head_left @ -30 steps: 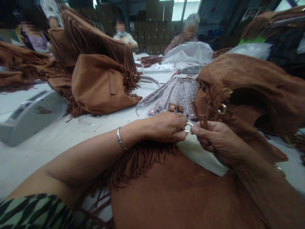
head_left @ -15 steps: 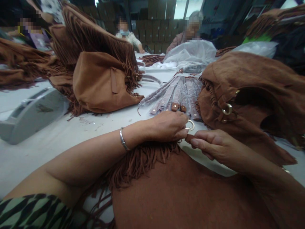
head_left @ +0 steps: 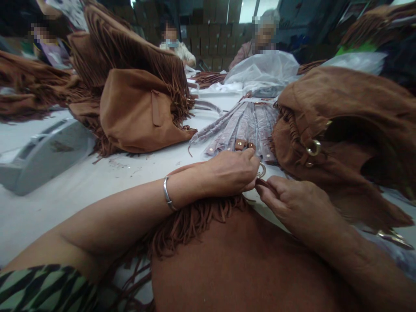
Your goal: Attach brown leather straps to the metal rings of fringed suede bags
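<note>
In the head view a brown fringed bag [head_left: 247, 260] lies in front of me, its fringe [head_left: 191, 225] under my left forearm. My left hand [head_left: 229, 171] is closed at the bag's far edge; a gold-coloured ring [head_left: 261, 170] shows beside its fingertips, and the fingers hide what else they grip. My right hand [head_left: 292, 201] pinches the end of a brown strap [head_left: 266, 185] between thumb and fingers, close to the ring. The two hands almost meet. Just beyond them lie several plastic-wrapped straps [head_left: 242, 125] with brown tabs.
Brown bags are stacked at the left, a smooth one [head_left: 133, 112] in front. Another brown bag [head_left: 344, 99] with gold rings stands at the right. A grey tape-dispenser-like object [head_left: 48, 160] lies on the white table [head_left: 130, 182]. Beyond are plastic bags [head_left: 263, 67], people and cartons.
My right hand has turned, its back now more upward, and the strap end between its fingers has tilted. My left hand has shifted slightly right, covering part of the ring.
</note>
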Action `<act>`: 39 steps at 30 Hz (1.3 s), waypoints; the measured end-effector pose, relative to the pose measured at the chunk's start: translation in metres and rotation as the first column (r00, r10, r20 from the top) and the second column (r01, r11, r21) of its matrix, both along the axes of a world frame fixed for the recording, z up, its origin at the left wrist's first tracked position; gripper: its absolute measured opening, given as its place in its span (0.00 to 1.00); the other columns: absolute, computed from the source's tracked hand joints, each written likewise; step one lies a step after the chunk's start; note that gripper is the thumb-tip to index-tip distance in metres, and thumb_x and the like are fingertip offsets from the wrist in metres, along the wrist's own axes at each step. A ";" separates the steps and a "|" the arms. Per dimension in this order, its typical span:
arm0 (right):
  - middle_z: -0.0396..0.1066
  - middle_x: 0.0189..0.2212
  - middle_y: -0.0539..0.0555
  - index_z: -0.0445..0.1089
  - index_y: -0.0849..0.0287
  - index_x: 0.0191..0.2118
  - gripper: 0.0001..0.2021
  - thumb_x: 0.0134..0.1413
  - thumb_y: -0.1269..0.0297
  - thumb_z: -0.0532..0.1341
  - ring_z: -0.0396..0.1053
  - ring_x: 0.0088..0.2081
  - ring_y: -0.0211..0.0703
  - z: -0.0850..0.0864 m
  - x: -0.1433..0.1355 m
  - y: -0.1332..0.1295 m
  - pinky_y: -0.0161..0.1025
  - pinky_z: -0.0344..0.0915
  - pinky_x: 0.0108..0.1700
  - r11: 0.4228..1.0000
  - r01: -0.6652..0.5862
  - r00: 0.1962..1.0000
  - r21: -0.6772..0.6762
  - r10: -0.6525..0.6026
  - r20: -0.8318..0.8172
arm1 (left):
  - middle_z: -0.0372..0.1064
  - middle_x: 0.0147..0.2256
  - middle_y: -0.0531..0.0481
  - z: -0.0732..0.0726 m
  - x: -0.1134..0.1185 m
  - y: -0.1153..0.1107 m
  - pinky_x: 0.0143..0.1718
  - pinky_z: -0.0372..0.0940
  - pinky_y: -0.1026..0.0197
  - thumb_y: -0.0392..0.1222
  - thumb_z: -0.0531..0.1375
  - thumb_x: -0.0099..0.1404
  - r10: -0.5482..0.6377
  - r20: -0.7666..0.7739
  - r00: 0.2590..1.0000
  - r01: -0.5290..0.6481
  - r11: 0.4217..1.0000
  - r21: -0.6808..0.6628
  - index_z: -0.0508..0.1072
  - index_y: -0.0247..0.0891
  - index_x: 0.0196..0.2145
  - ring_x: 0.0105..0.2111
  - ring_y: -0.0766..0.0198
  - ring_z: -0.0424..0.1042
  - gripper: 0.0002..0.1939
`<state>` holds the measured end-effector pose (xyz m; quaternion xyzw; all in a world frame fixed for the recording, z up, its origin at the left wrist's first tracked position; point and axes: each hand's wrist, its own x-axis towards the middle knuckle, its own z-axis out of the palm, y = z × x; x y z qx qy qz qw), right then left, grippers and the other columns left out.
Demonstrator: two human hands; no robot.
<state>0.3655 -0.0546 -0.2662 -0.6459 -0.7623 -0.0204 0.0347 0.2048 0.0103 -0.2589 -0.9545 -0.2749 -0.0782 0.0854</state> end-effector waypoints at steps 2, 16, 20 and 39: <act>0.71 0.21 0.56 0.69 0.57 0.29 0.16 0.60 0.56 0.50 0.69 0.23 0.48 0.000 -0.004 -0.002 0.38 0.44 0.25 1.000 0.006 0.999 0.021 -0.007 0.047 | 0.64 0.47 0.32 -0.001 0.000 -0.001 0.32 0.68 0.56 0.40 0.47 0.67 0.009 0.005 1.000 -0.010 1.000 0.025 0.65 0.26 0.45 0.40 0.52 0.71 0.16; 0.67 0.19 0.54 0.62 0.57 0.22 0.17 0.59 0.57 0.49 0.65 0.23 0.43 -0.007 -0.010 -0.002 0.38 0.52 0.27 0.997 0.072 0.945 -0.004 -0.069 -0.319 | 0.56 0.56 0.23 0.003 0.003 -0.005 0.43 0.68 0.52 0.37 0.44 0.69 0.044 -0.053 0.998 -0.044 0.999 0.008 0.62 0.20 0.50 0.52 0.46 0.65 0.18; 0.65 0.19 0.53 0.63 0.56 0.23 0.17 0.58 0.56 0.49 0.64 0.22 0.43 -0.008 -0.008 0.000 0.37 0.52 0.26 0.997 0.073 0.903 0.026 -0.055 -0.425 | 0.56 0.56 0.23 0.003 0.002 -0.005 0.45 0.67 0.51 0.39 0.46 0.69 0.049 -0.048 0.998 -0.050 0.999 -0.011 0.62 0.19 0.50 0.53 0.45 0.64 0.19; 0.63 0.18 0.50 0.66 0.58 0.21 0.18 0.57 0.54 0.52 0.61 0.23 0.41 -0.013 0.000 0.007 0.36 0.53 0.26 0.996 0.080 0.830 0.036 -0.046 -0.556 | 0.66 0.34 0.46 0.002 -0.002 0.012 0.30 0.61 0.62 0.42 0.49 0.65 -0.009 0.134 0.991 0.057 0.931 -0.360 0.62 0.34 0.38 0.29 0.64 0.65 0.09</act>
